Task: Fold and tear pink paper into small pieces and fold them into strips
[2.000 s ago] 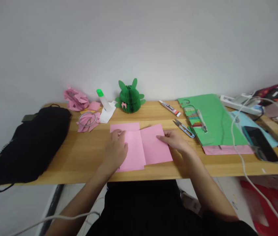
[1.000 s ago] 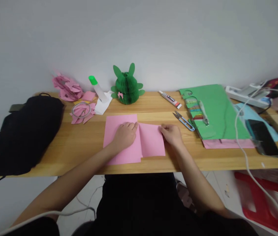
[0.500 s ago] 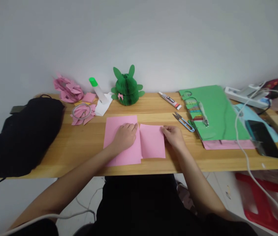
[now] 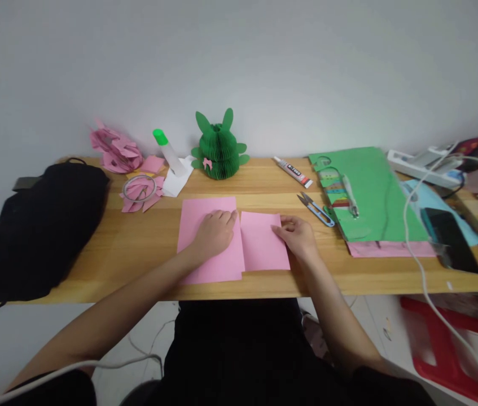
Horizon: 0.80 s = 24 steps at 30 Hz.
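While the left hand (image 4: 214,232) lies palm down across the larger pink rectangular paper sheet (image 4: 224,266), fingers close together near its right edge, the right hand (image 4: 299,234) pinches the right edge of a smaller pink paper panel (image 4: 263,242), thumb on top. Hands well apart, one at each piece of paper. Both pieces lie side by side on the wood-grain table (image 4: 137,248), directly before the person; whether the panel tucks under the sheet or only meets it — cannot tell. Behind the sheet stands a green honeycomb-paper figure (image 4: 219,155) with two upright ears and a small pink bow (image 4: 207,164). To its left: a white glue stick with a green cap (image 4: 170,153), tilted, at a white paper scrap (image 4: 177,183); nearby, a pale round ring (image 4: 125,192) on cut pink paper pieces (image 4: 158,187). Beyond the right hand — blue-handled thread snips (image 4: 318,211), blades pointing up and left, and further back a grey tube labelled B-7000 (image 4: 293,171). Right of the snips, a large green sheet (image 4: 385,194) lies over pink paper.
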### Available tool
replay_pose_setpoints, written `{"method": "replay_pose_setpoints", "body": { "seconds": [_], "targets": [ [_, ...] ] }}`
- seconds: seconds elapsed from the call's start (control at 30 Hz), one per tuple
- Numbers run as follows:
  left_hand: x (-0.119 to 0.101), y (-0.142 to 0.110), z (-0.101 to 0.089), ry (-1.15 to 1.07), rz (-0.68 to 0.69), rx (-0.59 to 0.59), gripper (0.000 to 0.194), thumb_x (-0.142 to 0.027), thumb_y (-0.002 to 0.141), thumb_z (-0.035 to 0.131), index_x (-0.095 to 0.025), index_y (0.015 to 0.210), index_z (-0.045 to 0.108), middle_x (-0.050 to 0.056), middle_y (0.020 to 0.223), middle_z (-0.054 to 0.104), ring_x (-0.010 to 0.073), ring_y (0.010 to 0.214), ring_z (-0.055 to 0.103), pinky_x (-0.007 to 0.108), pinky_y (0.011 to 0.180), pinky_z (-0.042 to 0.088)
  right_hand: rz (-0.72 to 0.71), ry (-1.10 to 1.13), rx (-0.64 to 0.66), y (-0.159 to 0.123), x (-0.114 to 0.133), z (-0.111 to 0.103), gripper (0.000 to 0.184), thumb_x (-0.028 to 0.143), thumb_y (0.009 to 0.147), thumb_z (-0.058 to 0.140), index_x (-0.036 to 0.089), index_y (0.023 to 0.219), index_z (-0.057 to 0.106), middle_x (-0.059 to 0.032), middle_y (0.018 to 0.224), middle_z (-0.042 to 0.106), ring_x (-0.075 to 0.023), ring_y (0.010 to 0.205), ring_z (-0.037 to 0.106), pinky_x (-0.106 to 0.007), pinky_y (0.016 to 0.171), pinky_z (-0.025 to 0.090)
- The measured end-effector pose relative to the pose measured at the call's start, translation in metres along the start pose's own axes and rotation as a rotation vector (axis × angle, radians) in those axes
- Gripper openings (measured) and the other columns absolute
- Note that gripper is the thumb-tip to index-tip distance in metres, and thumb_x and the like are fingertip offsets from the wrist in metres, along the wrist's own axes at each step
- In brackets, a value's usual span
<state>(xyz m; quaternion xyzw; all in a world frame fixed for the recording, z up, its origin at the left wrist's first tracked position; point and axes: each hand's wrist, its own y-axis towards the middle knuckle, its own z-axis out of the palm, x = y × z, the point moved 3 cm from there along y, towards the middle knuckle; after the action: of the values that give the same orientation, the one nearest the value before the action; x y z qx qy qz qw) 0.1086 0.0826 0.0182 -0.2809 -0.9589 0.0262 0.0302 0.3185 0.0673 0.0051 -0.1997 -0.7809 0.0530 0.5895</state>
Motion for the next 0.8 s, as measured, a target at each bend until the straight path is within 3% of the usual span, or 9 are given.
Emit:
{"method": "replay_pose_setpoints", "body": {
  "seconds": [0.53,0.8],
  "targets": [
    [0.0,0.0,0.0,-0.042,-0.005,-0.027,0.048,-0.011,0.087,0.036,-0.005,0.133,0.047,0.016,0.101,0.064,0.0278,0.096,0.055,0.04,0.076,0.043,0.058,0.104,-0.028,-0.009,-0.002,-0.006,0.045,0.041,0.051,0.078,0.016,0.081,0.058,0.0032,0.051,0.059,-0.0125,0.046,0.053,-0.025,0.047,0.041],
    [0.001,0.0,0.003,-0.077,-0.02,-0.04,0.048,-0.012,0.086,0.038,-0.008,0.133,0.048,0.015,0.102,0.063,0.0266,0.099,0.054,0.038,0.082,0.04,0.133,0.108,0.119,-0.024,-0.001,-0.015,0.065,0.044,0.046,0.083,0.015,0.097,0.056,0.0037,0.053,0.061,-0.0112,0.046,0.053,-0.024,0.048,0.041]
  ]
}}
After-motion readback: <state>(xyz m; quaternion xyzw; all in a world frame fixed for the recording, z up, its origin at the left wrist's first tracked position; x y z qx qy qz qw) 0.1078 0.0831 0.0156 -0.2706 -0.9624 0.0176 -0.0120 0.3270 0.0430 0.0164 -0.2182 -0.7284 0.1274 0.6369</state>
